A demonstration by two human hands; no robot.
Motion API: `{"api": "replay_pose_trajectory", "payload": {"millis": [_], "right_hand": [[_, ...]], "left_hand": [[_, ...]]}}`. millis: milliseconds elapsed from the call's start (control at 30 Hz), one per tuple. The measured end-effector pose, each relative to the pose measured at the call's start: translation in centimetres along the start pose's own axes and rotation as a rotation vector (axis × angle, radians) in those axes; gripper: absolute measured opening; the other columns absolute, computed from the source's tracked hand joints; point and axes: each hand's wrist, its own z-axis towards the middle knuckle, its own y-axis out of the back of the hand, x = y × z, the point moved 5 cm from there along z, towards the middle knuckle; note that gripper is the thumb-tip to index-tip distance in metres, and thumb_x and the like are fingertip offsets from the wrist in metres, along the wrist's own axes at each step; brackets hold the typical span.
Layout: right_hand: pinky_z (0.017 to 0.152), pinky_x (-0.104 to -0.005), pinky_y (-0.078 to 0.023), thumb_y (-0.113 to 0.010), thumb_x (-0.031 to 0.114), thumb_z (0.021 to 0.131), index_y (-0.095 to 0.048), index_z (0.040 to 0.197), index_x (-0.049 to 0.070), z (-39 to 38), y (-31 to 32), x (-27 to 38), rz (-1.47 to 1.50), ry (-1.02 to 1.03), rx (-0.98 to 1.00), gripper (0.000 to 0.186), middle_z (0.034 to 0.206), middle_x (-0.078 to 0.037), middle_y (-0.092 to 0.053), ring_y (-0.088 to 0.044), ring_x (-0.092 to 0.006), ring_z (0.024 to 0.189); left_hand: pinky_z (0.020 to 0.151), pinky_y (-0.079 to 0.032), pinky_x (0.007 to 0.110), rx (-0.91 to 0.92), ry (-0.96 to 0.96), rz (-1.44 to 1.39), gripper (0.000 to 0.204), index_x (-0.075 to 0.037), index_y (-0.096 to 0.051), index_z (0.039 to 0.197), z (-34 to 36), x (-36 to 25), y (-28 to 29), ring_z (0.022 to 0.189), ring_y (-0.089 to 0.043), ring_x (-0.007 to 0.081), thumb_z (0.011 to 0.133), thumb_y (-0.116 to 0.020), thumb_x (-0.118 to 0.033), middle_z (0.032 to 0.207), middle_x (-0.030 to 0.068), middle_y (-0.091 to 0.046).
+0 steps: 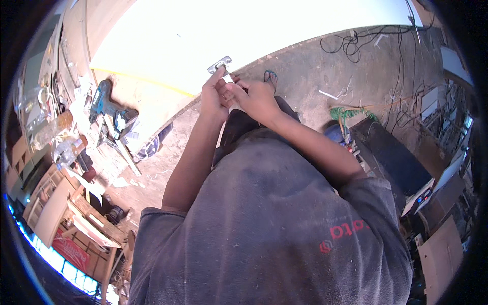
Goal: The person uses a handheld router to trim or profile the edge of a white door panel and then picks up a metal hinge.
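Nearest the lens, a grey shirt (269, 223) fills the six o'clock field. Above it, the left hand (213, 96) and right hand (256, 99) meet near twelve o'clock, both pinched on a small metal hinge (220, 65) at the white board (229, 35) edge. A cordless drill (109, 109) lies at nine o'clock.

Drill (108, 108) on bench (168, 51), left edge | metal bracket (219, 64) at bench's near edge | sandal (270, 76) on floor (325, 66), right.
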Motion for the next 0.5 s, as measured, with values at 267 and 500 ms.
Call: {"api": "replay_pose_trajectory", "payload": {"millis": [267,500], "right_hand": [[0.077,-0.0522,-0.052,-0.066,0.044,0.099,-0.072,0.084,-0.002,-0.2,-0.2,0.3,0.023,0.020,-0.051,0.048,0.089,-0.025,-0.070,-0.069,-0.0443,0.085],[0.070,-0.0368,-0.053,-0.064,0.033,0.104,-0.075,0.108,0.000,-1.5,-0.3,1.7,0.110,0.127,0.036,0.035,0.084,-0.014,-0.069,-0.066,-0.0243,0.071]], "left_hand": [[0.090,-0.052,0.042,0.109,0.011,0.042,0.046,-0.014,-0.070,0.115,-0.1,0.1,0.8,0.099,-0.068,0.0203,0.097,-0.068,-0.056,0.107,0.0037,-0.072],[0.092,-0.056,0.041,0.412,-0.032,0.030,0.061,-0.002,-0.065,0.126,-1.6,0.9,4.0,0.106,-0.070,0.0234,0.099,-0.066,-0.057,0.114,0.0099,-0.074]]}}
